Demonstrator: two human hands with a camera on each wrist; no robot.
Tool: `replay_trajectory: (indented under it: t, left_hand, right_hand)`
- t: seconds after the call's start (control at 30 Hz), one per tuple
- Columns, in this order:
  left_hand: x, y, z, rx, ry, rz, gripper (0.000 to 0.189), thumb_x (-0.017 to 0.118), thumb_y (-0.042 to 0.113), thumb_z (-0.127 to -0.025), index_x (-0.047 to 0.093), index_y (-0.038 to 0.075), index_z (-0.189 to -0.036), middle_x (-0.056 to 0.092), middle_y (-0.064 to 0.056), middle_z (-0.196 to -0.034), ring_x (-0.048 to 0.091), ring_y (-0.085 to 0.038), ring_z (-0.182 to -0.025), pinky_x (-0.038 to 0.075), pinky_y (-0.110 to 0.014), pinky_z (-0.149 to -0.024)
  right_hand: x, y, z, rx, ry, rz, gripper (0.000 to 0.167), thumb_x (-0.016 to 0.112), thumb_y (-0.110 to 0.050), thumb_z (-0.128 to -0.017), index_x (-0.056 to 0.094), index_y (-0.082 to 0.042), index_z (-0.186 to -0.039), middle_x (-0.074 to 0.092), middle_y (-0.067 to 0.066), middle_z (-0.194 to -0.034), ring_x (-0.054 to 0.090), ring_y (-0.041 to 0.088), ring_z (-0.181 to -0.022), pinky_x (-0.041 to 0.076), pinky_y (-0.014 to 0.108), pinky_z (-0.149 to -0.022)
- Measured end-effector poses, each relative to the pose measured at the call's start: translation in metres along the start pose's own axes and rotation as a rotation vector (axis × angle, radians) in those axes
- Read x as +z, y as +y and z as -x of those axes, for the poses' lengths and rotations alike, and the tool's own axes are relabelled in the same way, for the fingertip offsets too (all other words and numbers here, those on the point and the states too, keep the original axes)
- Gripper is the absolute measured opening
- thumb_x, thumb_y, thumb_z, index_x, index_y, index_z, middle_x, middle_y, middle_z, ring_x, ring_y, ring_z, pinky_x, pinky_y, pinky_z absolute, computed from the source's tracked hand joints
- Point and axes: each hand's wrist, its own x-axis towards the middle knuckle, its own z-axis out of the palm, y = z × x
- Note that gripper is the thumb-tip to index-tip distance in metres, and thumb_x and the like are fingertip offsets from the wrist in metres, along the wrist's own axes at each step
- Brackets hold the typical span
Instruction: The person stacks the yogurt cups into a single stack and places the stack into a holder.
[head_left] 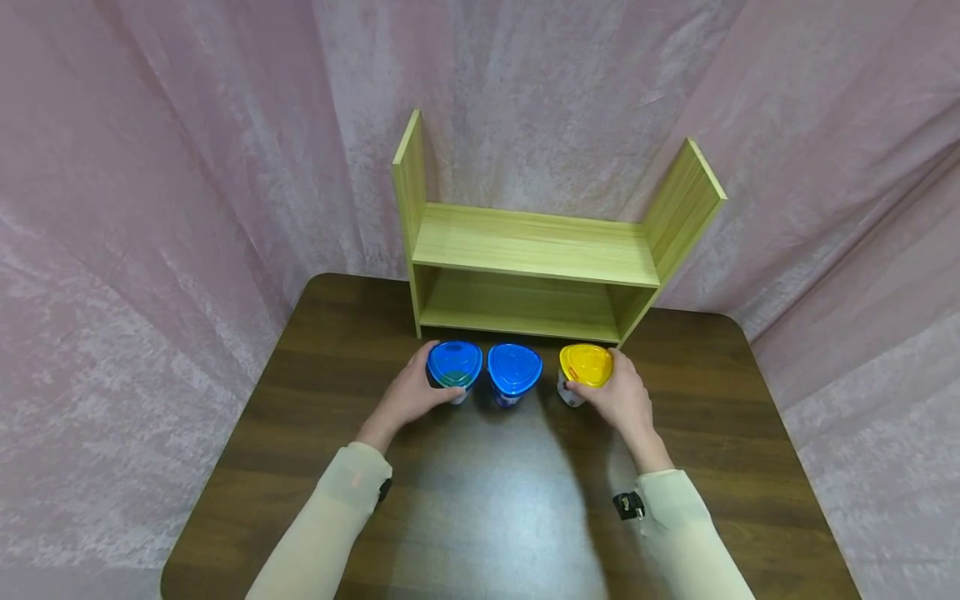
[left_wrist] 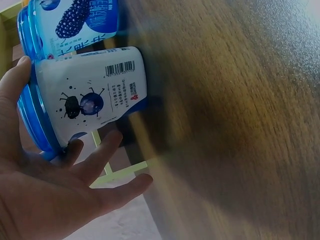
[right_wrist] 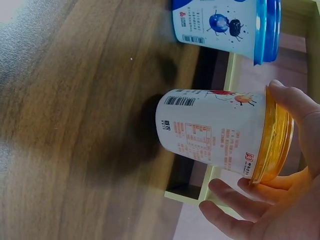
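Three plastic cups with lids are lined up in front of the wooden shelf in the head view. My left hand (head_left: 411,392) grips the left cup (head_left: 455,363) by its blue lid, thumb on the near side. In the left wrist view this white cup (left_wrist: 90,95) shows a barcode and a berry print. My right hand (head_left: 621,400) holds the right cup (head_left: 587,364) around its yellow lid; its white side (right_wrist: 210,132) carries orange print. Between them stands another blue-lidded cup (head_left: 514,368), touched by neither hand. Whether the held cups touch the table cannot be told.
A light wooden shelf (head_left: 536,243) with two tiers and tall side panels stands at the back of the dark wooden table (head_left: 330,358). Pink curtains (head_left: 210,150) hang behind it and on both sides.
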Motion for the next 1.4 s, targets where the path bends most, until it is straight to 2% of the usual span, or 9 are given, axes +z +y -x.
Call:
replay_trajectory:
  t: [0.43, 1.13, 1.4]
  left_hand:
    - [-0.001, 0.002, 0.001, 0.002, -0.003, -0.008, 0.102, 0.083, 0.052, -0.080, 0.026, 0.018, -0.157, 0.040, -0.014, -0.155, 0.045, -0.039, -0.136, 0.040, -0.063, -0.106]
    - [0.002, -0.001, 0.000, -0.001, 0.006, -0.001, 0.102, 0.084, 0.052, -0.078, 0.027, 0.020, -0.156, 0.042, -0.014, -0.153, 0.047, -0.038, -0.133, 0.042, -0.062, -0.105]
    - [0.002, -0.002, 0.000, 0.000, 0.007, 0.003, 0.102, 0.085, 0.051, -0.078, 0.027, 0.020, -0.156, 0.042, -0.014, -0.153, 0.048, -0.037, -0.133, 0.041, -0.061, -0.106]
  right_hand:
    - [-0.011, -0.004, -0.002, -0.028, 0.031, -0.013, 0.100, 0.087, -0.049, -0.074, 0.040, -0.001, -0.148, 0.052, 0.024, -0.140, 0.057, 0.043, -0.116, 0.047, 0.061, -0.094]
    - [-0.034, -0.025, -0.003, -0.089, 0.102, -0.046, 0.100, 0.088, -0.046, -0.074, 0.040, 0.004, -0.147, 0.052, 0.026, -0.139, 0.057, 0.044, -0.116, 0.048, 0.061, -0.095]
    - [-0.042, -0.036, -0.002, -0.105, 0.137, -0.059, 0.098, 0.086, -0.051, -0.075, 0.043, 0.002, -0.146, 0.055, 0.024, -0.136, 0.058, 0.042, -0.112, 0.049, 0.060, -0.091]
